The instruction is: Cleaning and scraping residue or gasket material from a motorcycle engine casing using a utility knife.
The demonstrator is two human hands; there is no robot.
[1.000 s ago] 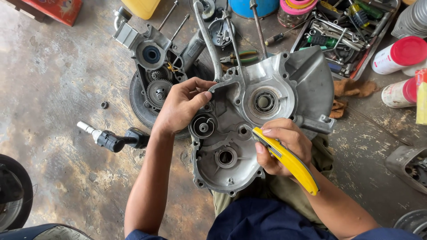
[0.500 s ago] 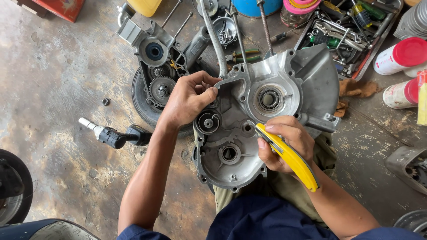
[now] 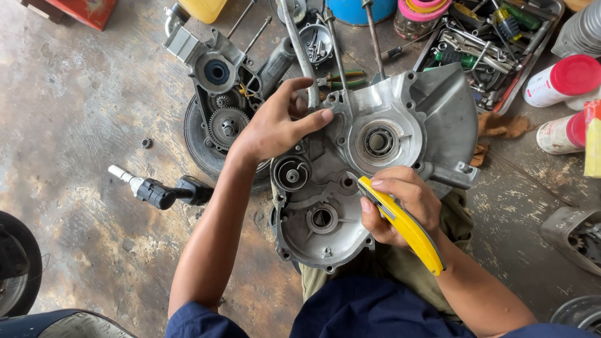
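A grey metal engine case half point(image 3: 375, 181) rests on the person's lap at the near middle of the scene, its open inner face turned up, with a bearing seat at its far right and two smaller round bores toward its near left. The left hand point(image 3: 275, 125) lies over the far left edge of the case, fingers spread and partly curled, the thumb pressing the rim beside a bent metal lever point(image 3: 300, 50) that rises away from the case. The right hand point(image 3: 400, 206) is clenched around a yellow utility knife point(image 3: 400, 222), its tip touching the case's inner face just below the bearing seat. Left of the case, on the concrete floor point(image 3: 81, 125), a second engine block point(image 3: 219, 94) with exposed gears lies on a dark wheel, and nearer left lies a black spark plug cap point(image 3: 166, 191) on its own. At the far right an open tool tray point(image 3: 488, 44) holds wrenches, screwdrivers and other hand tools packed close together. Right of it stand two white cans with red lids point(image 3: 563, 81), one upright-looking, one on its side. A brown rag point(image 3: 501, 128) lies just beside the case's right edge. The floor to the left is broad and open; the far and right sides are crowded.
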